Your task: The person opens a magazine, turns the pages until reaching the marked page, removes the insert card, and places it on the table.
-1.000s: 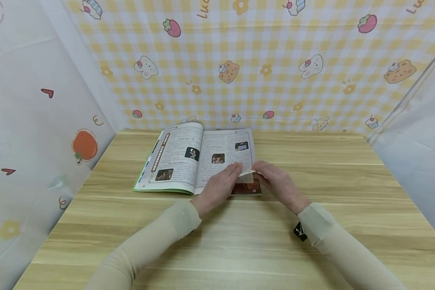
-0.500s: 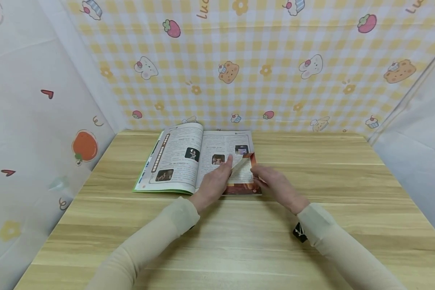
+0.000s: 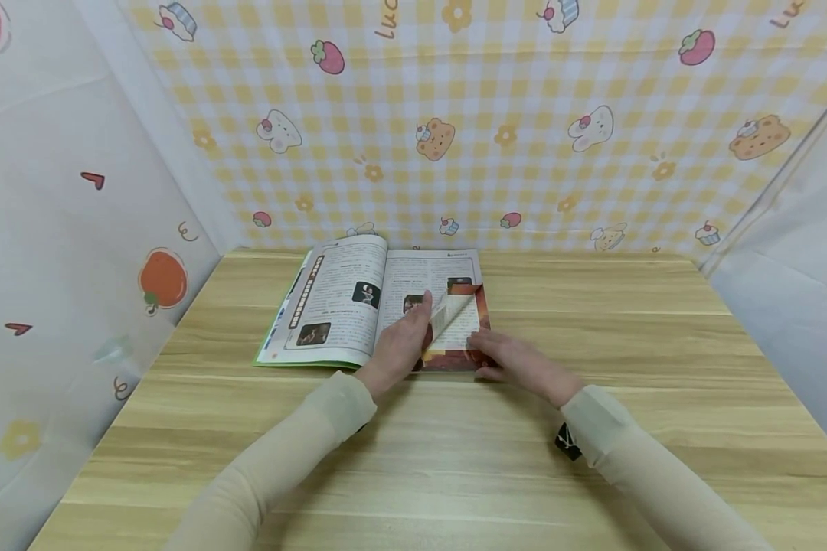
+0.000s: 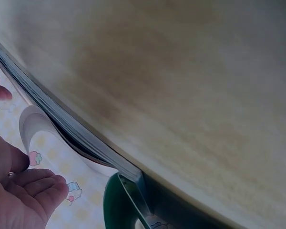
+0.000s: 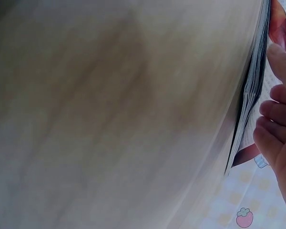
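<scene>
Both hands are found at the near right part of an open paper magazine [image 3: 358, 321] with white text pages and a green cover [image 4: 119, 202]. The magazine is laid flat on a pale wood-grain surface [image 3: 441, 459], mostly to the left of and beyond the left hand.

Left hand [image 3: 396, 346]: placed over the lower part of the right-hand page, fingers directed away from the body. Against its inner side, a thin printed leaf [image 3: 448, 312] is curled over toward the left, its lower corner hidden at the hand. In the left wrist view the fingers are seen loosely bent, and the curl is met near the thumb; whether the leaf is pinched or only pushed cannot be told.

Right hand [image 3: 520, 363]: fingers extended and slightly bent, rested on the magazine's near right corner; nothing is seen gripped. Between the hands, text with a red-orange printed border [image 3: 455, 360] is exposed under the curl.

Left of the left hand, small dark photographs are printed on the left page. Both forearms are covered by cream sleeves [image 3: 668, 467]; below the right wrist a small black block [image 3: 568, 442] with pale marks is partly seen.

Beyond the hands, a yellow-and-white checked cloth [image 3: 510, 99] is hung, printed with strawberries, bears and rabbits. Far to the left, a white cloth [image 3: 55, 268] with red hearts is hung.
</scene>
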`<state>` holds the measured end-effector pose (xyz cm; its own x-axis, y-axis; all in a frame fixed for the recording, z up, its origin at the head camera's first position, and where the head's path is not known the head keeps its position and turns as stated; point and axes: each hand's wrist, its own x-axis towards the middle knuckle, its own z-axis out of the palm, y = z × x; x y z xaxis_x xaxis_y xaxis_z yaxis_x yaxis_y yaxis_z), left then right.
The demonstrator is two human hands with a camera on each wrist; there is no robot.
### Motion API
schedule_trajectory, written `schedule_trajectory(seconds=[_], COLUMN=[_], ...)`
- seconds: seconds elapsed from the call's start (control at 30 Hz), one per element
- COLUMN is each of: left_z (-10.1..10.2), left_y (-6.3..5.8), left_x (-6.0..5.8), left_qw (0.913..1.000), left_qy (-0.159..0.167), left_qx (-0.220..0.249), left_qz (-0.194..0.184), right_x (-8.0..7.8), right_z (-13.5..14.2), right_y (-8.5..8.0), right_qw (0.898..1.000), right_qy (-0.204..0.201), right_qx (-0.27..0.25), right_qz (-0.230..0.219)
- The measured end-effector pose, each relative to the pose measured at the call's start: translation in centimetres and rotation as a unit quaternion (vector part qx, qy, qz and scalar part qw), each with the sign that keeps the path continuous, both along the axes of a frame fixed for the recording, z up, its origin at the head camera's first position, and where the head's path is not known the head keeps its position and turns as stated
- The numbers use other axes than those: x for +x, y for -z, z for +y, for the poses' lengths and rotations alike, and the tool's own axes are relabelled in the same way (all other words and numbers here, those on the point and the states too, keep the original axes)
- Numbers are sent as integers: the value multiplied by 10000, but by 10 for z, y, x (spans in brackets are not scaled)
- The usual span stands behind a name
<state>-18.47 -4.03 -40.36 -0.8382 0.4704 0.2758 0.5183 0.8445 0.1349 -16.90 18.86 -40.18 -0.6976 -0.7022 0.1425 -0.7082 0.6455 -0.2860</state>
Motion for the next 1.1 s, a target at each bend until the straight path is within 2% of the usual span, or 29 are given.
schedule_trajectory(seconds=[0.27,0.37,0.47,0.6,0.77,1.1], left_z=[-3,-4,-3,-3,-3,-1], left_y=[2,1,0,2,6,7], left_x=[-2,-3,-4,-6,-5,-7], left_qw=[9998,9999,9989,9970,9952,9848], left_qy=[119,74,-58,-194,-204,-40], left_qx=[150,64,-213,-490,-935,-1698], left_qz=[73,-97,-419,-570,-196,368], right_x=[0,-1,-2,-2,-3,-3], right_z=[1,1,0,0,2,1], right_y=[0,1,1,3,4,4], right_qw=[9998,9996,9993,9990,9992,9988], right_qy=[-134,-182,-234,-288,-328,-448], right_qx=[13,3,-39,-100,-115,-210], right_qz=[-144,-223,-298,-316,-175,-21])
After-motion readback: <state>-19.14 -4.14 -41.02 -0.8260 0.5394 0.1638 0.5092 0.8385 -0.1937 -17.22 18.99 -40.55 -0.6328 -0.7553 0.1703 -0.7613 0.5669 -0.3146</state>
